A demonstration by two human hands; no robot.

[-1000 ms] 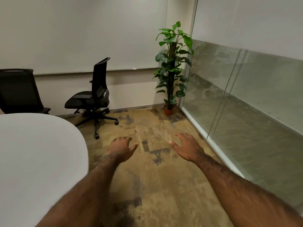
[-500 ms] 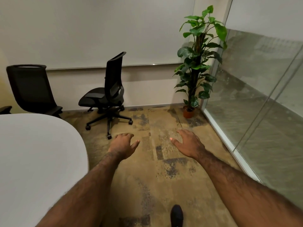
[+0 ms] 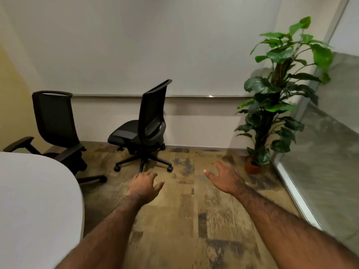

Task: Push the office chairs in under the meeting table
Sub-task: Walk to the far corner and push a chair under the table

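Note:
A black armless office chair (image 3: 144, 125) stands on its castors away from the table, near the far wall, seat turned left. A second black chair (image 3: 55, 125) with armrests sits at the far end of the white meeting table (image 3: 37, 206), which fills the lower left. My left hand (image 3: 144, 186) and my right hand (image 3: 226, 178) are stretched out in front of me over the floor, fingers relaxed, holding nothing. Both hands are short of the armless chair and touch nothing.
A tall potted plant (image 3: 272, 98) in a terracotta pot stands in the far right corner. A frosted glass partition (image 3: 326, 162) runs along the right side. Patterned carpet (image 3: 194, 220) lies between me and the chairs.
The view has swung left and come nearer the chairs. The armless chair and the plant look larger and closer, and more of the left chair shows. Both hands stay outstretched and hold nothing.

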